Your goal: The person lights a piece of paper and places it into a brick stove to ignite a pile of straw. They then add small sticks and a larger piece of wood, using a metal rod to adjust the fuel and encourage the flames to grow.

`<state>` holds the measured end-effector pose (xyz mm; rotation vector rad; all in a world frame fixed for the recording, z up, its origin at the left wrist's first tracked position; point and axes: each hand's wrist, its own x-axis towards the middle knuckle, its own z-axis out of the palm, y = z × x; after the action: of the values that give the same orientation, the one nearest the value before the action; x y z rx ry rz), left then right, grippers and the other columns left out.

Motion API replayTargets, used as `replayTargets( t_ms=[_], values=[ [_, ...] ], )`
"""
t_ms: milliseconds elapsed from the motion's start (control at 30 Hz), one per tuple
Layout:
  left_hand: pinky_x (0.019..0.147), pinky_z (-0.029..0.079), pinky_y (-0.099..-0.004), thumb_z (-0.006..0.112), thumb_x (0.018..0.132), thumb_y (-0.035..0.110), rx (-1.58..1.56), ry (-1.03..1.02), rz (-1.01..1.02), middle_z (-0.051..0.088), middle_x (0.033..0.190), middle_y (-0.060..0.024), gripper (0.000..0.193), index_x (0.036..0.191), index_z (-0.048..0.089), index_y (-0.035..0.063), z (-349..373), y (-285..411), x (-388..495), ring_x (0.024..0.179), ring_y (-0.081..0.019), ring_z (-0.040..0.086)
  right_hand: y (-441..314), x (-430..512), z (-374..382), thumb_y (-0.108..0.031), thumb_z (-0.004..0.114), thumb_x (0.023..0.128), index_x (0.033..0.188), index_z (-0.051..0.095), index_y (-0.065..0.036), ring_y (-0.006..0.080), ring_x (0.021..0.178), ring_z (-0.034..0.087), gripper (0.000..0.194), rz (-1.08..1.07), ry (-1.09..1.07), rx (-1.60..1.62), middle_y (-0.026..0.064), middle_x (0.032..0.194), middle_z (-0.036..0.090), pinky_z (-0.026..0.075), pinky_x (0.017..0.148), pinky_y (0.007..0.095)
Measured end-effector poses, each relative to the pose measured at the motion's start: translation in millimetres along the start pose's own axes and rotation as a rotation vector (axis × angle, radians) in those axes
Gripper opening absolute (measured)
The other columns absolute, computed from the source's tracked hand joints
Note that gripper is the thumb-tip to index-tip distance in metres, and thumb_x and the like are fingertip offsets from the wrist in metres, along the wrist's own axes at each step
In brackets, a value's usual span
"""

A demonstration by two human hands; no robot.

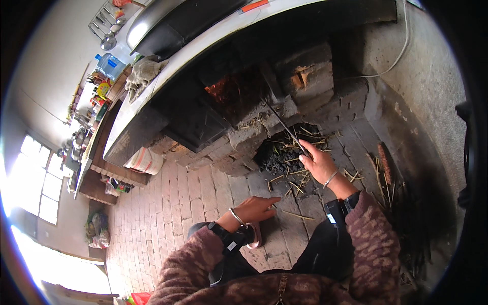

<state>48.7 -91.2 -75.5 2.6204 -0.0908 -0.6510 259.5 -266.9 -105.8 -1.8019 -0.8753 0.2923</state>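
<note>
My right hand (320,164) grips a thin dark metal poker (284,124). Its far end rests near the sill of the brick stove's (244,145) fire opening. Inside that opening, orange embers (221,91) glow. Over the floor and beside my knee, my left hand (255,209) is held empty, index finger stretched out and the other fingers partly bent. Below the fire opening is an ash hole heaped with black cinders (282,156) and scattered straw (299,187). A dark metal stove door (196,127) hangs to the left of the fire.
A white countertop (122,126) overhangs the stove, with a grey cloth (145,72) on it. Under its left end stands a white bucket (146,162). A corn cob (384,164) and sticks lie by the right wall (431,76). Brick paving (183,202) covers the floor.
</note>
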Motion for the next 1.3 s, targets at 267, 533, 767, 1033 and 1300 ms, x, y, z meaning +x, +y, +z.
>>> replayTargets(
  t_ms=[267,533,767,1033,1300],
  values=[
    [0.082,0.050,-0.0399,0.056,0.090,0.031,0.014,-0.048,-0.043,0.066,0.102,-0.0171,0.057,0.141,0.037,0.0139,5,-1,1,0.094,-0.0348,0.064,0,1,-1,-0.033,0.058,0.089,0.136,0.044,-0.020,0.0393,0.065,0.062,0.050,-0.054,0.020,-0.073,0.0205,0.074,0.064,0.048,0.058,0.0471],
    [0.077,0.051,-0.0402,0.056,0.090,0.031,-0.039,-0.049,-0.007,0.065,0.097,-0.0177,0.056,0.141,0.039,0.0148,1,6,-4,0.089,-0.0343,0.064,-6,-3,-3,-0.033,0.058,0.089,0.138,0.041,-0.020,0.0399,0.069,0.063,0.053,-0.047,0.002,-0.085,0.0198,0.080,0.066,0.050,0.061,0.0469],
    [0.078,0.051,-0.0399,0.056,0.090,0.030,-0.047,-0.022,0.034,0.065,0.098,-0.0176,0.055,0.139,0.040,0.0109,6,1,-6,0.089,-0.0347,0.064,-7,-4,-1,-0.029,0.058,0.089,0.137,0.042,-0.017,0.0395,0.069,0.063,0.052,0.008,-0.017,0.001,0.0200,0.084,0.066,0.050,0.062,0.0462],
    [0.079,0.050,-0.0407,0.055,0.090,0.029,-0.048,-0.057,0.021,0.064,0.099,-0.0183,0.053,0.137,0.042,0.0084,4,2,-8,0.090,-0.0353,0.063,-5,-4,3,-0.024,0.058,0.090,0.138,0.041,-0.017,0.0326,0.065,0.064,0.052,0.008,-0.005,0.019,0.0166,0.074,0.065,0.050,0.059,0.0410],
    [0.076,0.049,-0.0429,0.054,0.090,0.029,-0.031,-0.028,0.065,0.063,0.091,-0.0200,0.053,0.136,0.042,0.0075,4,4,-10,0.085,-0.0370,0.062,-4,-4,7,-0.026,0.059,0.090,0.137,0.042,-0.016,0.0374,0.067,0.063,0.052,0.053,-0.012,0.022,0.0197,0.076,0.064,0.049,0.059,0.0443]
  ],
)
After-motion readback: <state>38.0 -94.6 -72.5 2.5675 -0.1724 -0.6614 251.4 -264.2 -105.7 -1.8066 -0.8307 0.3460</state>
